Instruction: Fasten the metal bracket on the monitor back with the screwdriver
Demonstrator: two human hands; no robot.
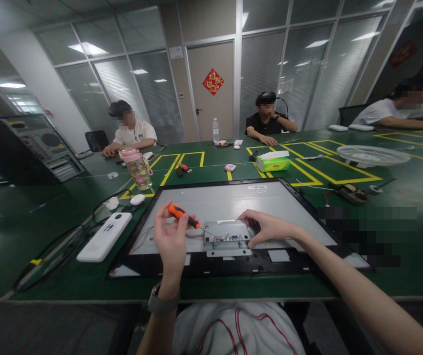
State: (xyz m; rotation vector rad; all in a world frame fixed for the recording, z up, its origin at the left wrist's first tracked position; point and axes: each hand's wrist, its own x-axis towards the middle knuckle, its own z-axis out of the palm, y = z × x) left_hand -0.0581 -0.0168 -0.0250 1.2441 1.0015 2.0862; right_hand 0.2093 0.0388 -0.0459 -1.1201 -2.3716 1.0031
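Observation:
My left hand (174, 231) is closed around the orange and black handle of a screwdriver (184, 216). Its shaft points down to the right, and the tip reaches the row of ports on a metal port bracket (228, 234). At the bracket's right end is my right hand (265, 228), thumb and fingers gripping its edge. Underneath lies a flat display panel (293, 209), back side up, with a grey metal middle and a black frame. A blue video port shows among the bracket's sockets. Whether the tip sits in a screw is too small to tell.
Left of the panel lie a white power bank (105, 237), black cables (45, 261) and a pink-lidded bottle (137, 170). Beyond it stands a green tissue box (272, 161); a white fan grille (372, 155) lies farther right. A computer case (41, 148) stands far left. Several people sit across the table.

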